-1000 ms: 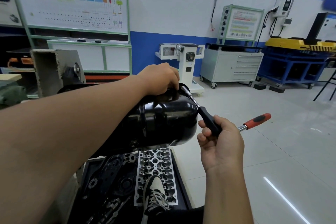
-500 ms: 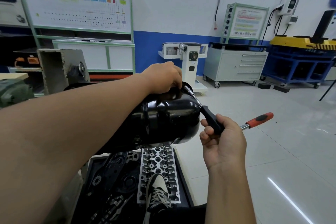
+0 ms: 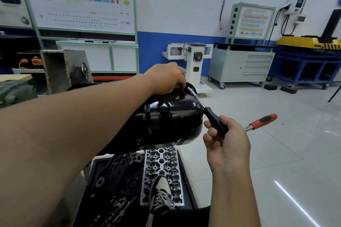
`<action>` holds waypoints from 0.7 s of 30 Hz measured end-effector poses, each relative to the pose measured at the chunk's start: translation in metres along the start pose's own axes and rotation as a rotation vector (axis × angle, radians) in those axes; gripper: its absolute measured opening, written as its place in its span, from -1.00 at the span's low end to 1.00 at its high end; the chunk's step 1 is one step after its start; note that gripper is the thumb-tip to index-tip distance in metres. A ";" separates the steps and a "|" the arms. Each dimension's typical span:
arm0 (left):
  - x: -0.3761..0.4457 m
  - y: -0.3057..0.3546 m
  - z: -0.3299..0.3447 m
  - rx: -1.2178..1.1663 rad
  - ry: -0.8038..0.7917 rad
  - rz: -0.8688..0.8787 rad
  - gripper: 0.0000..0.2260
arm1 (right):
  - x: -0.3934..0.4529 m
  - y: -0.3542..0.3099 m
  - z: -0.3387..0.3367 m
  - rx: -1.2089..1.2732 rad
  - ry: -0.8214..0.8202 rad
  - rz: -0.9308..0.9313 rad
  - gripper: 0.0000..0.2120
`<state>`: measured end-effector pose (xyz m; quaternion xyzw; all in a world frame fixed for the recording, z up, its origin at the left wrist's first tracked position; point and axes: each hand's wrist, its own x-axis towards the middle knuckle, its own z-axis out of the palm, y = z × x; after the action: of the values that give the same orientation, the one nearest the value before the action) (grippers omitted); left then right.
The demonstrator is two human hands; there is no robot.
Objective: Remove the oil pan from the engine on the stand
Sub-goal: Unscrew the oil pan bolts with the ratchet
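The glossy black steel oil pan (image 3: 171, 116) sat bulging between both hands, the left hand (image 3: 166, 77) pinching the chrome socket (image 3: 191, 90) at its far rim while the right hand (image 3: 226, 138) clenched the black-handled driver (image 3: 214, 120) angling up-left, plus a red-gripped ratchet (image 3: 262, 120).

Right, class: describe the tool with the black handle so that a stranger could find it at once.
Find the glossy black oil pan in the middle. At its right end the right hand grips the black-handled driver, whose shaft runs up to the pan's rim. Unlike the red-handled tool beside it, it touches the pan.
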<state>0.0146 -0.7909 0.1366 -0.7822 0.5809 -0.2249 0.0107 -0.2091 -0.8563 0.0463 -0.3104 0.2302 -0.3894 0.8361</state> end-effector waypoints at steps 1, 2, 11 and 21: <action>0.000 0.000 0.000 0.012 0.008 -0.007 -0.83 | 0.000 0.000 0.000 0.000 0.000 0.001 -0.88; 0.000 0.000 0.001 0.018 0.017 -0.014 -0.85 | 0.000 0.000 0.000 0.001 0.000 0.003 -0.88; -0.001 -0.003 0.001 -0.058 -0.025 -0.014 -0.73 | 0.000 -0.002 -0.002 -0.001 -0.002 0.007 -0.88; -0.005 -0.002 0.002 -0.098 0.025 -0.079 -0.82 | -0.001 -0.003 -0.002 -0.042 0.007 -0.049 -0.94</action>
<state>0.0157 -0.7867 0.1341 -0.8011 0.5600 -0.2065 -0.0437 -0.2126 -0.8572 0.0470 -0.3321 0.2335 -0.4057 0.8189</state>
